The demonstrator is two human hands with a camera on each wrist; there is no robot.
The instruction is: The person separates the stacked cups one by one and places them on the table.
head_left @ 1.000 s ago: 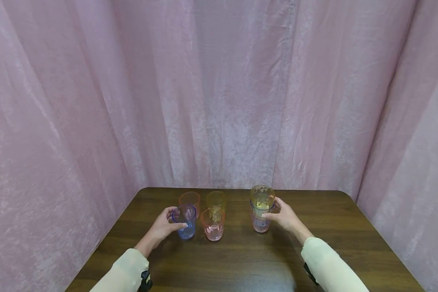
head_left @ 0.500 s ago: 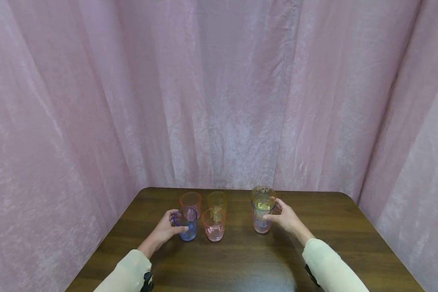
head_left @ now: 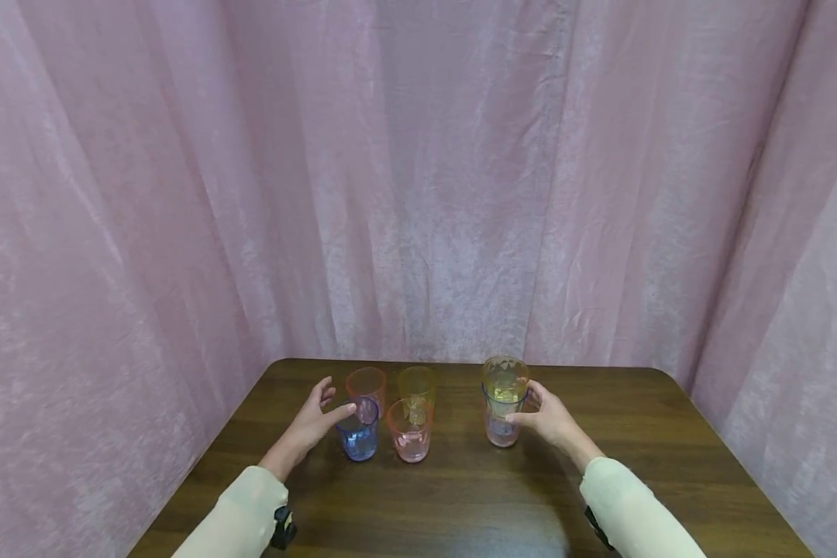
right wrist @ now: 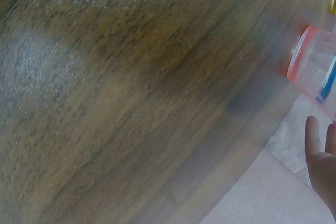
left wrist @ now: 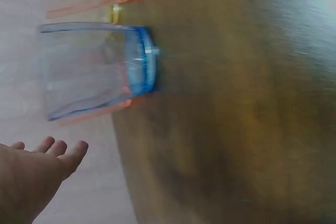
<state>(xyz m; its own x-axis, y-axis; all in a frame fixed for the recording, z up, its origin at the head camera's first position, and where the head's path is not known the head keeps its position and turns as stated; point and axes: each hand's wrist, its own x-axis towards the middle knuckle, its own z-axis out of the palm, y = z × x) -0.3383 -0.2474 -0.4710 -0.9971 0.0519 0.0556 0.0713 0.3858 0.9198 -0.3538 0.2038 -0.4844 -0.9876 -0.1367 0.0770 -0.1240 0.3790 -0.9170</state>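
A clear blue cup (head_left: pixel 359 442) stands upright on the wooden table. My left hand (head_left: pixel 308 428) is beside its left side, fingers spread and apart from the wall; the left wrist view also shows a gap between the fingers (left wrist: pixel 60 150) and the blue cup (left wrist: pixel 94 72). On the right, a nested stack has a yellow cup (head_left: pixel 505 373) on top, a blue one within and a pink cup (head_left: pixel 502 440) at the bottom. My right hand (head_left: pixel 552 420) holds this stack, thumb in front and fingers behind. The right wrist view shows only part of the stack's pink base (right wrist: pixel 299 59).
Right of the blue cup stands a pink cup (head_left: pixel 411 445). Behind these are an orange-rimmed cup (head_left: pixel 365 380) and a yellow cup (head_left: pixel 415 380), close together. The dark wooden table (head_left: pixel 432 511) has pink curtains (head_left: pixel 453 194) behind and at both sides.
My left hand has let go of the blue cup and lifted slightly up and left, fingers opening. The blue cup stays standing. My right hand remains at the stack.
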